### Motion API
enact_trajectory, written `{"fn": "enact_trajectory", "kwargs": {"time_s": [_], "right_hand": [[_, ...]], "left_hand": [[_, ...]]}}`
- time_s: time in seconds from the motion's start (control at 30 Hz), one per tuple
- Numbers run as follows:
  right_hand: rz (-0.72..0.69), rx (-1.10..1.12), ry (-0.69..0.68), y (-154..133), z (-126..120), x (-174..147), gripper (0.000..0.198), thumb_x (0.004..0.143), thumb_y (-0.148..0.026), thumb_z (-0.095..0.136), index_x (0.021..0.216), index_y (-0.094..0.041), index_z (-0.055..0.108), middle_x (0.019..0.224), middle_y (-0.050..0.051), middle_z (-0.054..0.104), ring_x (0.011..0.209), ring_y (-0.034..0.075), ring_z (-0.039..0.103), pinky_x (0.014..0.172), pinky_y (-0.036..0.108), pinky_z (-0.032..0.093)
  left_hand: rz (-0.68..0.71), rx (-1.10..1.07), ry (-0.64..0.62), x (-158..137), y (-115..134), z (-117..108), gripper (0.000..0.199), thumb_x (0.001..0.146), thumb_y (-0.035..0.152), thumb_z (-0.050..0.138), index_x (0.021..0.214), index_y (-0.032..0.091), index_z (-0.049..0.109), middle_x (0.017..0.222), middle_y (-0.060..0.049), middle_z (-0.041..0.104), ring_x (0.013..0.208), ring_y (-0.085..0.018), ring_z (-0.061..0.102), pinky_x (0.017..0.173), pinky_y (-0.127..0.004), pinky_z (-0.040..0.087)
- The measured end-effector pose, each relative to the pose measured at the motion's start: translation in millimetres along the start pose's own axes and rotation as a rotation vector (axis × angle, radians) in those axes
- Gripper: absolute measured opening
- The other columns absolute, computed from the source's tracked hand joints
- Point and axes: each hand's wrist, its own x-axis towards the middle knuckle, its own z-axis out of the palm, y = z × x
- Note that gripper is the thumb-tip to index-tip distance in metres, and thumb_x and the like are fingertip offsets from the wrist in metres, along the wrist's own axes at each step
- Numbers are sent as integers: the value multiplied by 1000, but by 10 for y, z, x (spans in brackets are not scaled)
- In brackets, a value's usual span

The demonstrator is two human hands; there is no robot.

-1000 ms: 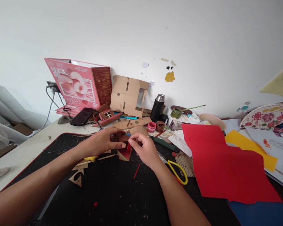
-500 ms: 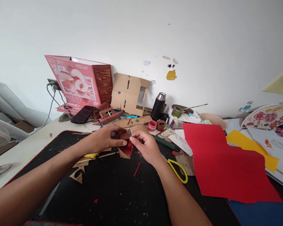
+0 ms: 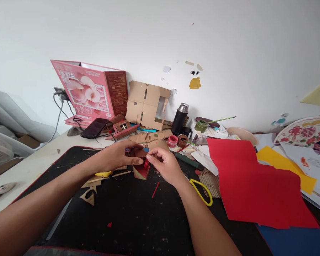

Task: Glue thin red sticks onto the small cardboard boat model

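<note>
1. Your left hand (image 3: 120, 154) curves over the red-lined cardboard piece (image 3: 140, 174); whether its fingers grip, I can't tell.
2. Your right hand (image 3: 163, 164) pinches its fingers narrow beside the red strips (image 3: 146, 164); their hold is unclear.
3. The piece sits between both hands' fingers; a red stick (image 3: 155, 190) lies nearer you.

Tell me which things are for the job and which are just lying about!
Probably the job: small red-and-brown piece, by the left hand; red strips, by the right hand.
Probably just lying about: phone, black flask, pink box.
</note>
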Motion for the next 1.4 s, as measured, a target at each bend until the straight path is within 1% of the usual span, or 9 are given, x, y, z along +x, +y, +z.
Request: {"fn": "enact_trajectory", "kwargs": {"time_s": [0.27,0.43,0.67,0.93,1.1,1.23,1.4], "right_hand": [[9,61,-17,-9,6,-3,31,96,-54,69,97,-23,66,71,-4,56,52,12,46,49,26,37],[10,61,-12,-8,10,-5,31,95,-55,70,97,-23,67,72,-4,57,54,12,47,50,26,38],[4,86,-11,-3,9,1,31,95,-52,72,97,-22,66,71,-4,57,52,11,46,49,25,36],[18,106,-20,5,0,2,32,95,-54,73,99,-22,68,72,-3,59,51,11,48,48,25,39],[30,145,-28,-1,9,-7,34,95,-54,72,104,-21,70,76,-2,61,52,11,49,47,24,41],[39,157,-18,11,13,2,37,94,-56,72,107,-21,71,75,-2,61,52,11,50,46,24,41],[27,131,15,4,10,12,35,94,-55,72,101,-21,69,69,-4,57,50,11,49,46,25,39]], "left_hand": [[-6,-29,-5,-7,10,-2,62,80,70,76,124,26,76,125,-5,81,116,-32,74,100,-39,57],[-9,-44,-15,-7,38,-9,62,80,69,77,123,25,76,125,-6,80,115,-31,74,99,-38,58],[-18,-47,-15,-6,40,-13,67,79,71,76,126,23,75,129,-7,79,118,-33,73,100,-38,58],[-25,-83,-31,-7,17,-9,67,78,72,78,125,25,74,128,-6,80,119,-32,74,106,-40,57],[-37,-134,-36,-16,7,-1,68,77,71,79,126,25,74,128,-6,80,119,-33,74,105,-40,58],[-26,-121,-20,-16,-4,1,65,77,71,78,124,26,76,127,-5,81,118,-33,75,103,-40,59],[-22,-77,-17,-4,-35,0,68,79,71,77,129,26,75,129,-6,80,118,-32,74,104,-40,58]]}}
